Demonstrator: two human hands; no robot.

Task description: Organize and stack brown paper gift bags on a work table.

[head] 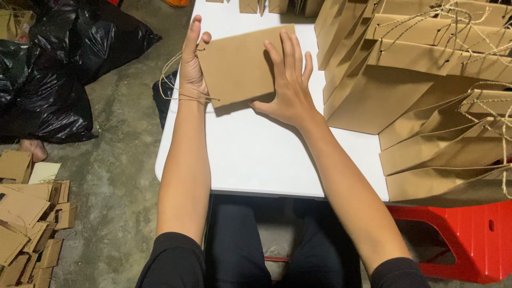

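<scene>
Head view, looking down: I see 2 bare forearms reaching over a white counter (256, 160). A flat brown paper bag (237, 64) lies on the counter's far half, slightly tilted, its twine handle (173, 88) trailing off the left edge

Left hand (192, 66) stands edge-on against the bag's left side, fingers straight and pointing away from me, thumb beside them. Its grip is not closed round anything; the palm only bears against the bag's edge, with the twine looped by the wrist

Right hand (290, 88) lies flat on the bag's right portion, fingers spread wide, thumb out toward the bag's lower edge. That grip is fully open, pressing down, clasping nothing

To the right, touching or just beside that hand, a stack of brown paper bags (421, 80) with twine handles covers the counter's right side, lying overlapped. More brown pieces show at the counter's far edge

Below the counter at right sits a red plastic stool (464, 240). On the concrete floor to the left: black plastic sacks (58, 69) and a heap of folded brown card pieces (32, 218). A bare foot (33, 148) of another person shows by the sacks
</scene>
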